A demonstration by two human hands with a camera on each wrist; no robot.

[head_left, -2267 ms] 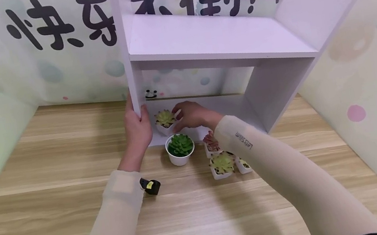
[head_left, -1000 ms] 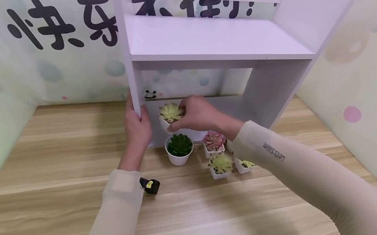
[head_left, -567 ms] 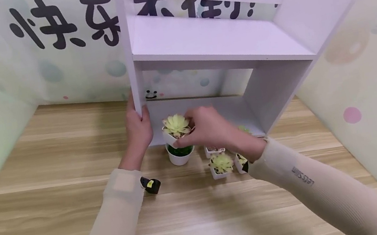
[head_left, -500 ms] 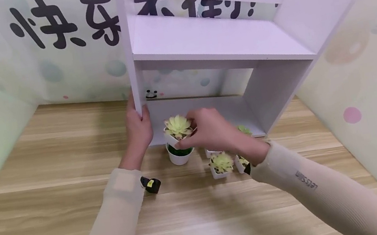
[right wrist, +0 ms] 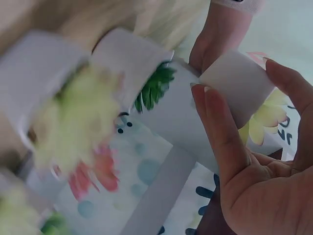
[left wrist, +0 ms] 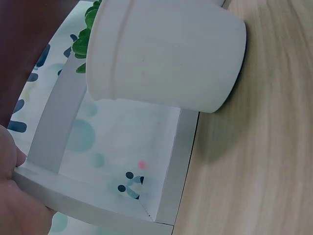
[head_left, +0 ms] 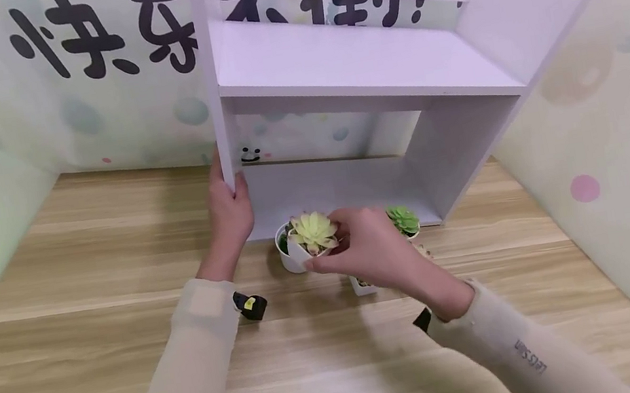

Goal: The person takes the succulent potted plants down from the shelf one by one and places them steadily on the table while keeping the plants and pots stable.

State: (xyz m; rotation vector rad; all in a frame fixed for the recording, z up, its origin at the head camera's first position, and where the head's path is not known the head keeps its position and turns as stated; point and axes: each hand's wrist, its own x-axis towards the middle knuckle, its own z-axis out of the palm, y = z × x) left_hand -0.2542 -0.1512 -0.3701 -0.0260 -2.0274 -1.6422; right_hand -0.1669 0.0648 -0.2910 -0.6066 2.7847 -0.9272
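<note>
My left hand (head_left: 230, 213) grips the left side panel of a white shelf unit (head_left: 354, 53), thumb on its inner face. My right hand (head_left: 382, 251) pinches a small white pot with a yellow-green succulent (head_left: 313, 231), held up in front of the shelf's bottom board. In the right wrist view the held pot (right wrist: 237, 81) sits between thumb and fingers. Just behind it stands a round white pot (head_left: 291, 262) with a dark green succulent, mostly hidden in the head view. That round pot (left wrist: 166, 54) looms large in the left wrist view.
Right of my right hand is a bright green succulent (head_left: 402, 218). Below the hand, a white square pot (head_left: 363, 286) is partly covered. The right wrist view shows a pink succulent (right wrist: 95, 171) and a blurred yellow-green one (right wrist: 80, 117). Patterned walls surround the wood-grain table (head_left: 314, 389).
My right hand has taken hold of the yellow-green succulent's pot, lifted it from the bottom board and brought it forward and slightly right. My left hand stays on the side panel.
</note>
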